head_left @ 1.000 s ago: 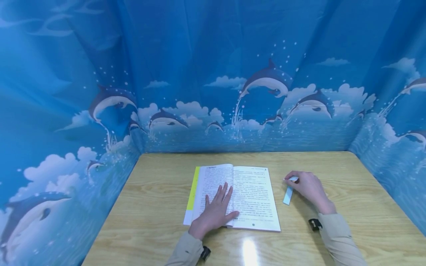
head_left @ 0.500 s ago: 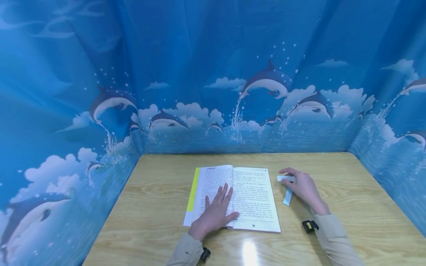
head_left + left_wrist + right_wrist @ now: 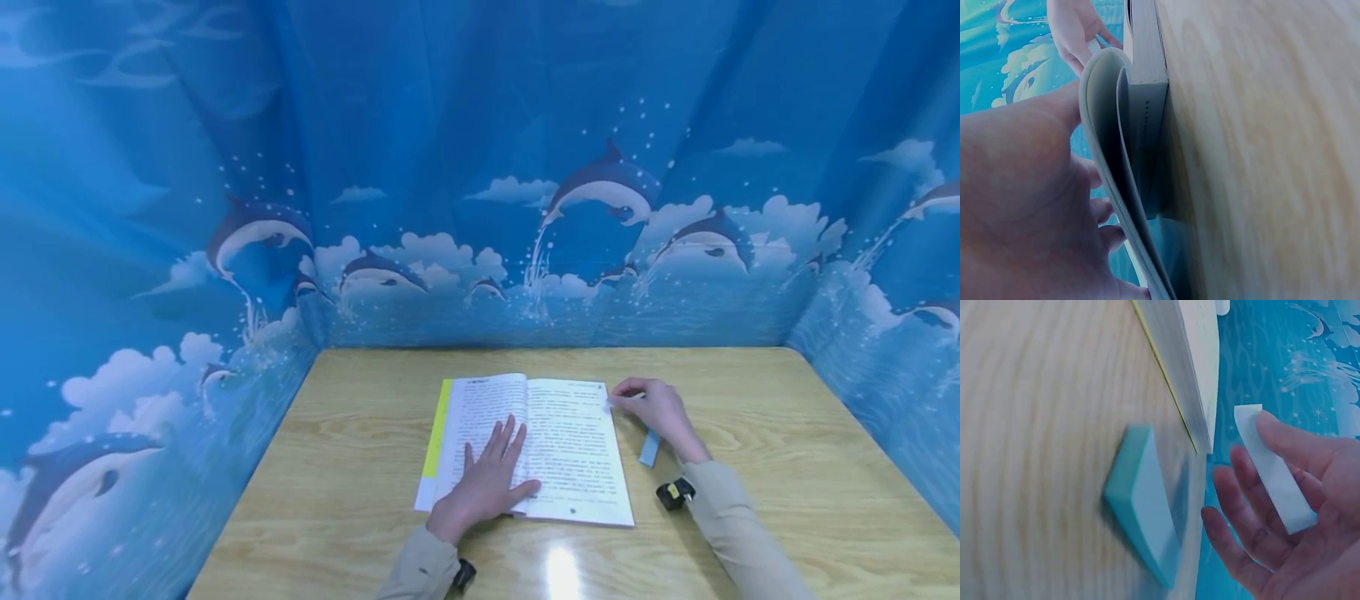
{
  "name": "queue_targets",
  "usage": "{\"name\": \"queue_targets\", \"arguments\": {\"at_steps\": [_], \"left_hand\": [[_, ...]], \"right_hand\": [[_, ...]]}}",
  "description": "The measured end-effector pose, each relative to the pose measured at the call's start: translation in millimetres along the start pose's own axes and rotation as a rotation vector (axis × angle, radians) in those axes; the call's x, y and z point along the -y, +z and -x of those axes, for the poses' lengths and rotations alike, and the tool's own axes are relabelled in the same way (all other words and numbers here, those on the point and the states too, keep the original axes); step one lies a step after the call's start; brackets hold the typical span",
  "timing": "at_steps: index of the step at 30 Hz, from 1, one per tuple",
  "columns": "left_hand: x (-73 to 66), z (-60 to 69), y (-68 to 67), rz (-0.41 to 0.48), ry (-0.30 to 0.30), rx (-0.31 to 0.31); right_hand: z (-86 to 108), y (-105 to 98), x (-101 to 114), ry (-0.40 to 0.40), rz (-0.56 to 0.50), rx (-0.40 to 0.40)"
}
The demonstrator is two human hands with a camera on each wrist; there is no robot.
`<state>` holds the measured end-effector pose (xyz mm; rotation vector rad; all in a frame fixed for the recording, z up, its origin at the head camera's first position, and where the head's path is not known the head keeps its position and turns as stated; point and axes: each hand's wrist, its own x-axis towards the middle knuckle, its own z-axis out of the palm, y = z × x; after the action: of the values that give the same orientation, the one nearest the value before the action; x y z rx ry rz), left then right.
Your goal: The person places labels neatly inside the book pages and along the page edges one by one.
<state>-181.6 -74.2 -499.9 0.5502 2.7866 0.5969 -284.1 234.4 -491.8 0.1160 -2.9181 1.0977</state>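
White strip (image 3: 1275, 472) pinched between the right hand's (image 3: 660, 412) thumb and fingers — it's right by the edge of the open book's (image 3: 573, 446) right page, can't tell if they touch. Left hand (image 3: 486, 482) is spread out over the left page, gripping nothing. Teal-sided block (image 3: 1150, 503) sits on the wood table (image 3: 337, 467) — right of the book.

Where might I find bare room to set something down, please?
Bare table lies between the open book and the left curtain, and between the right sleeve and right curtain. It is crowded at the book's right edge: the right hand holds a white strip, and a blue block lies nearby.
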Motion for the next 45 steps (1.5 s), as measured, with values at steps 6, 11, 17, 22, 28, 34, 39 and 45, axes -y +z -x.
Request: {"name": "queue_targets", "arguments": {"at_steps": [6,11,17,22,28,34,39,45], "left_hand": [[-0.3,-0.2,1.4,-0.005,0.009,-0.002],[0.1,-1.5,2.4,-0.014,0.009,0.000],[0.8,-2.8,3.2,-0.021,0.009,0.002],[1.0,-2.9,3.5,-0.025,0.007,-0.001],[1.2,-3.3,3.4,-0.028,0.004,-0.002],[1.2,-4.1,2.9,-0.032,0.002,-0.001],[1.0,-4.0,2.0,-0.035,0.005,-0.003],[-0.1,-1.6,0.6,-0.027,0.001,0.001]], "right_hand": [[-4.3,6.6,2.8,0.041,0.016,0.013],[-6.2,9.6,2.6,0.105,0.007,0.067],[-9.2,11.0,0.4,0.132,0.001,0.114],[-10.3,10.6,0.9,0.135,0.008,0.136],[-10.7,11.9,1.8,0.149,0.006,0.136],[-11.9,13.7,3.2,0.137,0.035,0.119],[-12.3,11.5,3.1,0.094,0.072,0.115],[-14.8,13.7,1.3,0.098,0.085,0.138]]}}
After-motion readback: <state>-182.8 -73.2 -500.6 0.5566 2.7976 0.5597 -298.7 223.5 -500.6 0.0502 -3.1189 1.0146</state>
